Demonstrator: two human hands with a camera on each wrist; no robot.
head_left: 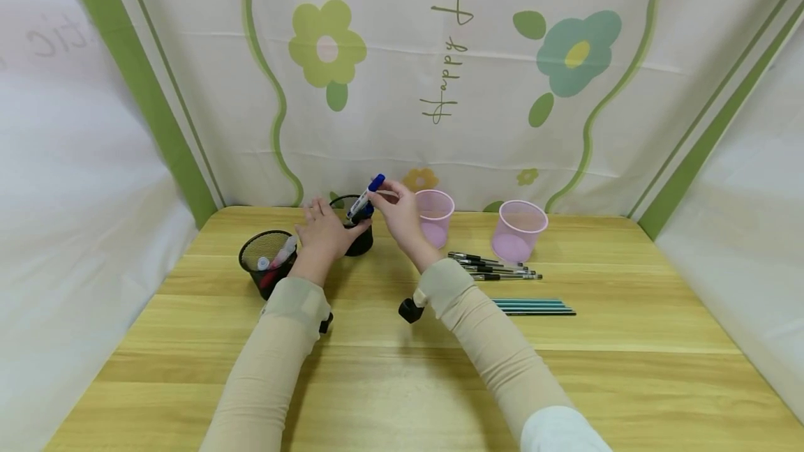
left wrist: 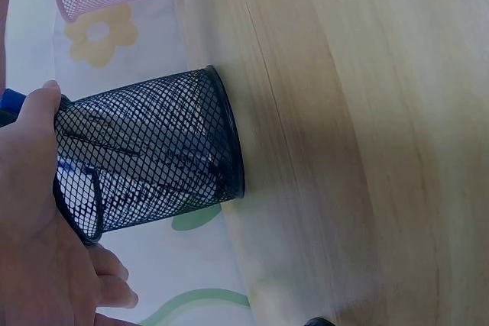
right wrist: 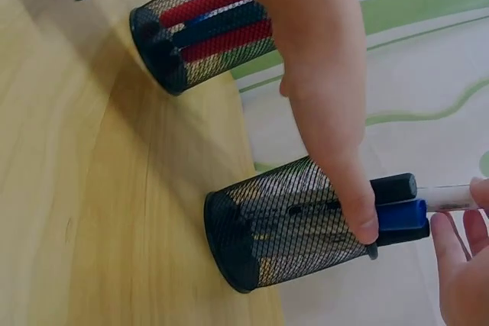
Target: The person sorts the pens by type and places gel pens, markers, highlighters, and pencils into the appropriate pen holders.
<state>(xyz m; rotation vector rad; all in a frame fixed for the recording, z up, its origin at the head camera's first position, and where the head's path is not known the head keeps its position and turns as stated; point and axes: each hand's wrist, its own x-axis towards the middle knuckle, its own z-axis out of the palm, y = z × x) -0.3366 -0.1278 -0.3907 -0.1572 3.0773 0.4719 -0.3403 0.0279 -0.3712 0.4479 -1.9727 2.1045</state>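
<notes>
My left hand [head_left: 328, 232] grips the rim of a black mesh pen cup [head_left: 359, 244], thumb on the near side and fingers on the other. The cup stands upright at the back of the table. Above its mouth, my right hand [head_left: 400, 213] pinches a whiteboard marker [head_left: 361, 204] with a white barrel and a blue end, tilted with its lower end over the opening. In the right wrist view, black and blue marker caps [right wrist: 399, 215] stick out past the rim beside the left thumb. The left wrist view shows dark shapes through the mesh [left wrist: 153, 150].
A second black mesh cup [head_left: 266, 284] at the left holds several red and dark markers. Two pink mesh cups [head_left: 433, 230] [head_left: 516, 246] stand right of the hands. Several black pens [head_left: 496, 268] and teal pencils [head_left: 534, 306] lie at the right. A printed curtain [head_left: 402, 138] hangs behind the table.
</notes>
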